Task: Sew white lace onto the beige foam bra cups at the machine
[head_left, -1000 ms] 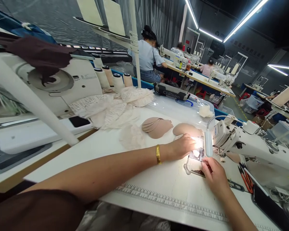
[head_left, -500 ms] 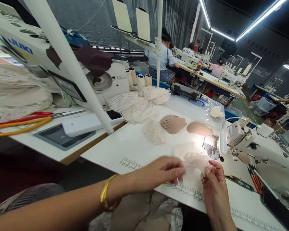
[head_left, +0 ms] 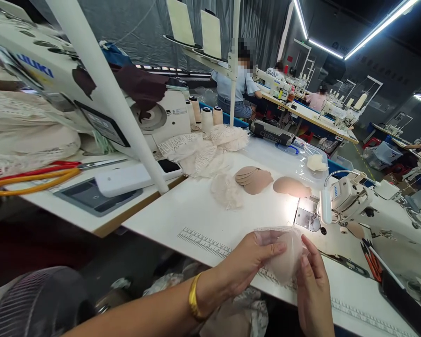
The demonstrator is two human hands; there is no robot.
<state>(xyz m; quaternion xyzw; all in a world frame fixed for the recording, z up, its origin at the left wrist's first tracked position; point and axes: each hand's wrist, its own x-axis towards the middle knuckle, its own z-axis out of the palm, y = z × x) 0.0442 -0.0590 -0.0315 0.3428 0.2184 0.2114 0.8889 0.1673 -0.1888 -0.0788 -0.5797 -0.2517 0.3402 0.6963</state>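
Between my two hands, just above the table's front edge, is a sheer whitish fabric piece [head_left: 286,260], rounded like a cup. My left hand [head_left: 254,260] grips its left side, thumb on top and fingers behind the thin cloth. At its right edge, my right hand [head_left: 313,276] pinches the cloth between thumb and fingers. The sewing machine [head_left: 340,196] stands behind and to the right, its lamp lighting the needle plate [head_left: 307,217]. Farther back lie a stack of beige oval pads [head_left: 254,180], a separate beige pad [head_left: 291,186] and a lace piece [head_left: 227,191].
Orange-handled scissors [head_left: 35,181] and a second machine [head_left: 56,79] are on the left. A heap of lace [head_left: 203,150] lies near thread cones [head_left: 206,119]. Dark-and-orange snips [head_left: 371,262] and a phone-like dark object [head_left: 407,299] sit right. A co-worker [head_left: 235,89] sits beyond.
My left hand has moved right and taken hold of the sheer fabric's left side. The cloth has come nearer the table edge and now shows a rounded shape, my right hand still pinching it.
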